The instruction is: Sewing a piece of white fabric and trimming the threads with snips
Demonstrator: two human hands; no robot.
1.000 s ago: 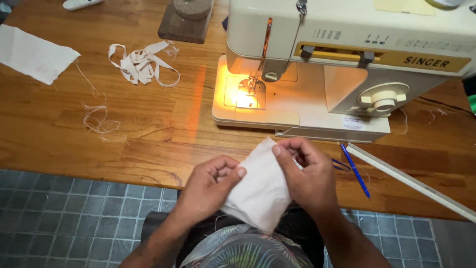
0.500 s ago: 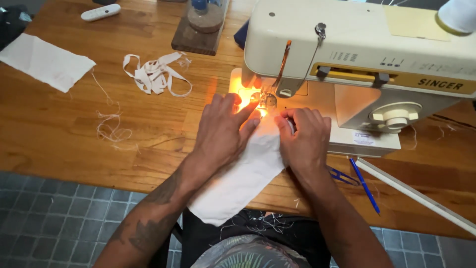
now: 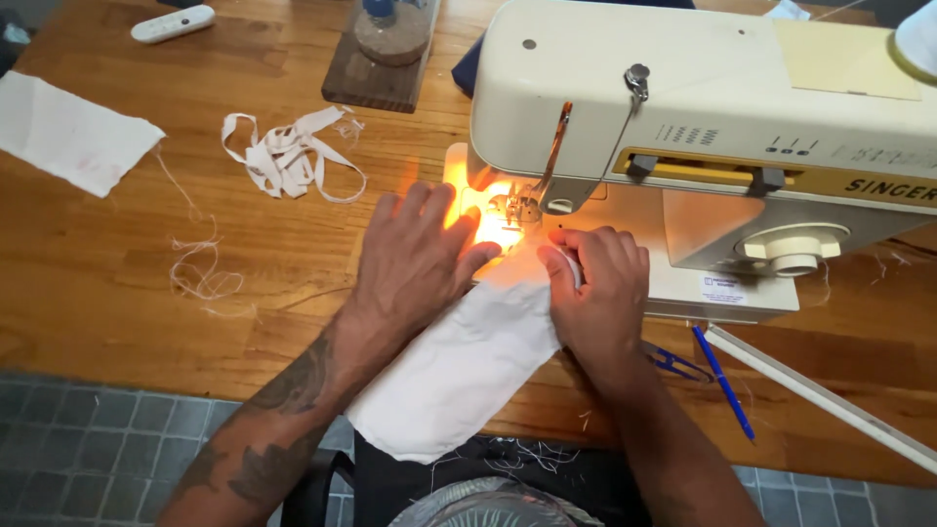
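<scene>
The left hand (image 3: 415, 259) lay flat, fingers spread, pressing the white fabric piece (image 3: 464, 361) onto the sewing machine (image 3: 703, 146) bed. The right hand (image 3: 600, 288) pinched the fabric's edge (near the lit presser foot (image 3: 512, 207)); its lower end overhung the wooden table (image 3: 117, 283).

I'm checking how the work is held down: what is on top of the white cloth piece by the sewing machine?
Both hands press on the white cloth piece: the left hand lies flat, the right hand pinches its edge. The cloth beneath them is hidden.
</scene>
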